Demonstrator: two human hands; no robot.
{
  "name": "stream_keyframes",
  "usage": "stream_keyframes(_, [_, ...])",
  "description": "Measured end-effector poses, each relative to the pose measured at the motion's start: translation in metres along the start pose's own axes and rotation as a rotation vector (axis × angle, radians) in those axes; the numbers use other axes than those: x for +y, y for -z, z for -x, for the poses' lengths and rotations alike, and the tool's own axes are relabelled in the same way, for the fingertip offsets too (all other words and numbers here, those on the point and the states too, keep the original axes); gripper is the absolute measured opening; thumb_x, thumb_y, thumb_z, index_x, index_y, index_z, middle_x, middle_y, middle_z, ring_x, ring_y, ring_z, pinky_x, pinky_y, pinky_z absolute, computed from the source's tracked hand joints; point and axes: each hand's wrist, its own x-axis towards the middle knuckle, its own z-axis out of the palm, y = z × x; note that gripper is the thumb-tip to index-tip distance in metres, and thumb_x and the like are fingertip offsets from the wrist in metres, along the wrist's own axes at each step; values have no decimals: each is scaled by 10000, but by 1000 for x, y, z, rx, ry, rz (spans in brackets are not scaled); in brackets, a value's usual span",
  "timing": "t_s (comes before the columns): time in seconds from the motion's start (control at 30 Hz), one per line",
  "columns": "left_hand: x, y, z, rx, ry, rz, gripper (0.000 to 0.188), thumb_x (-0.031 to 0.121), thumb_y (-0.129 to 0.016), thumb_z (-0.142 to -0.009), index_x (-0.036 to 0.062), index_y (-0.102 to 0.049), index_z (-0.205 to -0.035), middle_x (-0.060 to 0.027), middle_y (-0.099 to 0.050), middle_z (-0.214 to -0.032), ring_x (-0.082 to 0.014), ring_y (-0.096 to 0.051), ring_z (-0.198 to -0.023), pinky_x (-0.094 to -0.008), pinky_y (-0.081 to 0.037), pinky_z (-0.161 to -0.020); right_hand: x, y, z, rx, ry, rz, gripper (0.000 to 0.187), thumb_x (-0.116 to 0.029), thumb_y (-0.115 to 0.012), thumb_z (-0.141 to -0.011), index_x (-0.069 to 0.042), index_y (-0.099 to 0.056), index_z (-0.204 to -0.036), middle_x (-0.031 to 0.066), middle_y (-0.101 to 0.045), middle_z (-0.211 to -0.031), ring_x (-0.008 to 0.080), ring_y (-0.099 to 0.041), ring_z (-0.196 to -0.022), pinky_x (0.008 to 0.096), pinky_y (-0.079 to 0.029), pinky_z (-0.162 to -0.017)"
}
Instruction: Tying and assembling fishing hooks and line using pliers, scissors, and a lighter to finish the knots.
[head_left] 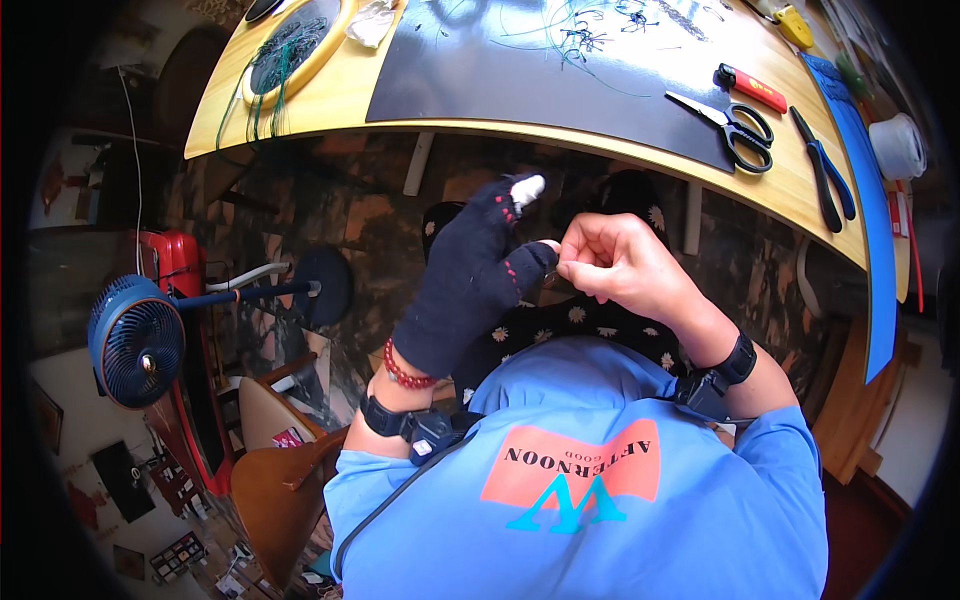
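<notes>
My left hand (465,265) wears a black half-finger glove with red dots. One finger with a white-wrapped tip sticks out, while a bare fingertip lower down meets my right fingers. My right hand (625,262) is bare, thumb and forefinger pinched together right against that fingertip. Whatever lies between the fingers is too small to make out. Both hands are above my lap, in front of the table edge. On the dark mat (500,75) beyond lie black-handled scissors (735,130) and loose dark green strands (590,30).
A yellow oval frame (258,98) with green strands sits at the table's left. To the right are a red lighter (752,88), pliers (825,170), a blue strip (878,250) and a clear tub (897,148). A blue fan (137,340) and a brown chair (280,490) stand at my left.
</notes>
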Motion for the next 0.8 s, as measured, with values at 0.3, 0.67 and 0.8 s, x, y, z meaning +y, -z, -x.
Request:
stream_keyframes(0.3, [-14,-5,-7,-163,170,269,244,53,-750,-838,-10,-699,-1069,-59,-695,-956,-122,-640,-900,-291,-521,-805,5,3,2,-69,-10,74,92,-82,-663,-854,-15,-621,-806,-8,-609,-662,51,-558,-574,246,-482,-485])
stream_keyframes(0.67, [13,4,-15,-241,633,696,91,55,-670,-883,50,-652,-973,9,-646,-862,-98,-609,-796,-265,-479,-688,5,3,-2,-151,-43,-39,99,-104,-654,-864,-44,-602,-805,-15,-609,-684,47,-556,-584,230,-463,-494])
stream_keyframes(0.8, [-4,-5,-6,-159,411,548,37,30,-587,-943,20,-614,-966,-30,-633,-812,-142,-618,-752,-278,-479,-682,0,0,-2,-132,-43,-61,107,-108,-657,-874,-48,-594,-812,-19,-602,-681,46,-551,-587,231,-456,-494])
